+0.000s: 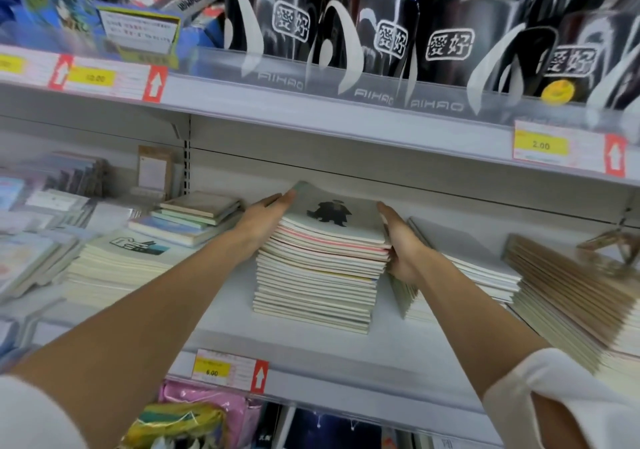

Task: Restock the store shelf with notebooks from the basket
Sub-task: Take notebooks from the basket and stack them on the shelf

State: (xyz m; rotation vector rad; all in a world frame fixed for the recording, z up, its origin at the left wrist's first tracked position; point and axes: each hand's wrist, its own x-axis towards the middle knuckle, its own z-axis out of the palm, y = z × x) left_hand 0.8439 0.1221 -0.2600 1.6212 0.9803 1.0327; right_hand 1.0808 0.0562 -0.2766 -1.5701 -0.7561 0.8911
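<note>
From where the head camera looked, the person stood close to the shelf (311,344) with both bare arms stretched forward, a white sleeve at each near corner. A tall stack of notebooks (317,275) sat in the middle of the shelf board, and the top notebook (334,215), pale with a dark figure printed on its cover, lay with its far left corner lifted a little. The left hand (265,218) lay flat against the stack's left side, fingers straight and together, fingertips at that raised corner. The right hand (400,241) pressed the stack's right side the same way, fingers stretched along the upper notebooks, so the stack was squeezed between two flat palms rather than gripped. Below the right wrist a few thin notebooks (403,294) leaned tilted against the stack; I could not tell whether the hand touched them. Left of the stack lay a lower pile with a drawn cover (121,261) and a small pile of thicker books (195,218); to the right a white pile (481,268), then a brown-edged pile (568,293). A 6.00 price tag (227,369) hung on the shelf lip, a pink pouch (211,402) below it. On the shelf above stood black pen cups (367,36), with a 2.00 price tag (542,145) under them.
</note>
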